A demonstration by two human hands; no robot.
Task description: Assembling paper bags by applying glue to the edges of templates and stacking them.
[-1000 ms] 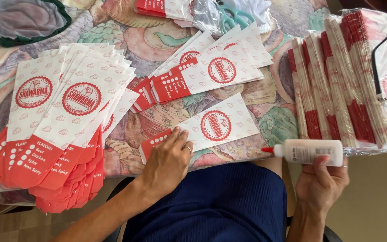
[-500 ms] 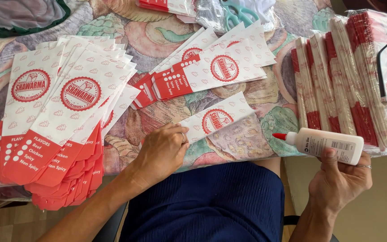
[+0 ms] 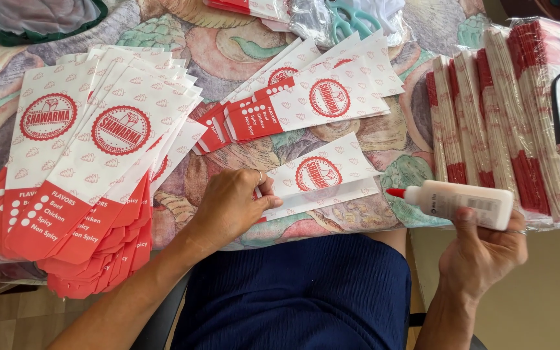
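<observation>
On bench, near edge: left hand (image 3: 231, 206) pins paper sleeve (image 3: 322, 176) | right hand (image 3: 481, 249) grips glue bottle (image 3: 458, 202) (nozzle uncapped) | risk: tilted nozzle may drip onto sleeve.

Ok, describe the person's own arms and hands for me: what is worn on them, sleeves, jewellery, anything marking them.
Both forearms are bare, with no sleeves in view, no gloves and no watch. The left hand wears a thin, pale metal ring on one finger; which finger is hard to tell. The right hand seems to have a narrow ring as well, though it is too small to be sure. No markings show on either hand.
</observation>
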